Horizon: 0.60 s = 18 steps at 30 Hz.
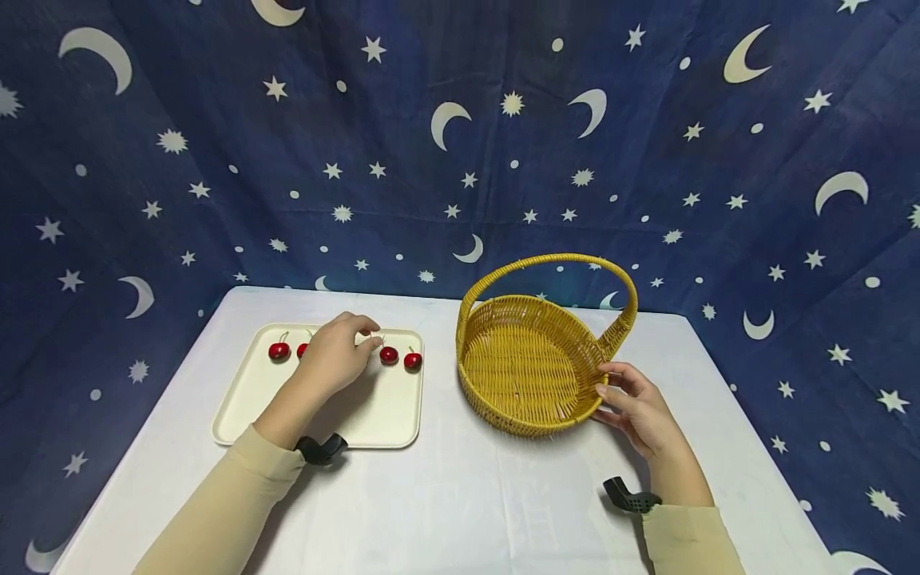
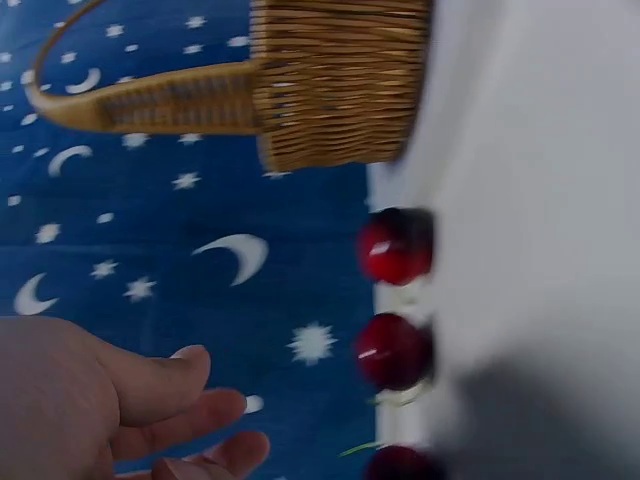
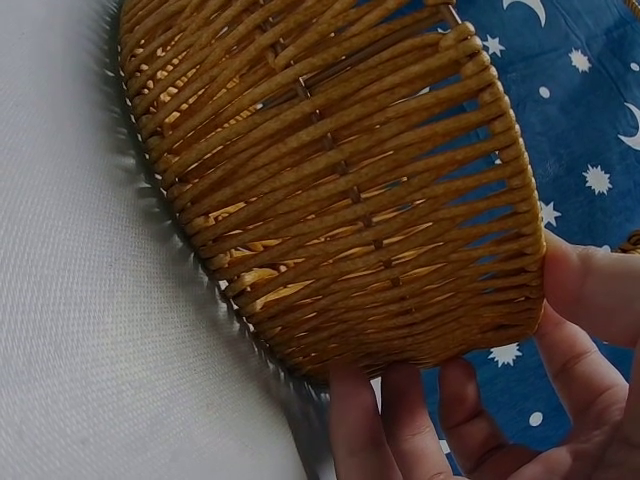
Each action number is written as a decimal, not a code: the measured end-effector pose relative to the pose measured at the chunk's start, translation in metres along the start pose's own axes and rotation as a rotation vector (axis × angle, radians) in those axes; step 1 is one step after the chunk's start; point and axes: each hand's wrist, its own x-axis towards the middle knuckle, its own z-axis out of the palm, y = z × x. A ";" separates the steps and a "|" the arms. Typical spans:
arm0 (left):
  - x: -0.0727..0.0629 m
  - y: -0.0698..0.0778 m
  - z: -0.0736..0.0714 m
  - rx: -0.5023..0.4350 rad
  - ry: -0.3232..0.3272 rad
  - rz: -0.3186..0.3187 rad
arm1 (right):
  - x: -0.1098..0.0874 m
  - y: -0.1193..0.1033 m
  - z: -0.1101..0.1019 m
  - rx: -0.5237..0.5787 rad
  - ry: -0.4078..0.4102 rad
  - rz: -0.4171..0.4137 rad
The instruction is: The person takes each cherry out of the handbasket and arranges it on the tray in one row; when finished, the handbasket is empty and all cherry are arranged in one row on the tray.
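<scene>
A cream rectangular tray (image 1: 391,419) lies at the left of the table with several red stemmed cherries along its far side. Two of them, a cherry (image 1: 389,355) and its neighbour (image 1: 413,362), sit at the right; another (image 1: 279,351) is at the left. My left hand (image 1: 334,355) hovers over the tray and partly covers the row. In the left wrist view its loosely bent fingers (image 2: 165,385) stand apart from the cherries (image 2: 392,350) and hold nothing. My right hand (image 1: 640,407) grips the rim of a yellow wicker basket (image 1: 528,427), thumb on the rim, fingers against the outer wall (image 3: 370,230).
The basket's tall arched handle (image 1: 549,258) rises above it at the back. A white cloth (image 1: 460,511) covers the table. Behind and at both sides hangs a dark blue curtain (image 1: 402,128) with moons and stars.
</scene>
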 end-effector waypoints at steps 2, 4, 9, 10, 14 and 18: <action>-0.006 0.003 -0.010 0.002 0.031 -0.026 | 0.000 0.000 0.000 -0.009 0.002 -0.002; -0.014 0.006 -0.021 0.022 0.068 -0.054 | 0.001 -0.001 0.000 -0.021 0.001 -0.008; -0.032 0.016 -0.039 0.088 0.181 -0.087 | 0.004 -0.010 0.007 -0.124 0.027 -0.020; -0.035 0.018 -0.040 0.093 0.204 -0.081 | 0.004 -0.013 0.008 -0.180 0.043 -0.023; -0.043 0.021 -0.039 0.086 0.283 -0.027 | 0.001 -0.024 0.015 -0.525 0.094 -0.048; -0.043 0.022 -0.029 0.088 0.310 0.040 | -0.007 -0.036 0.026 -0.838 0.132 -0.059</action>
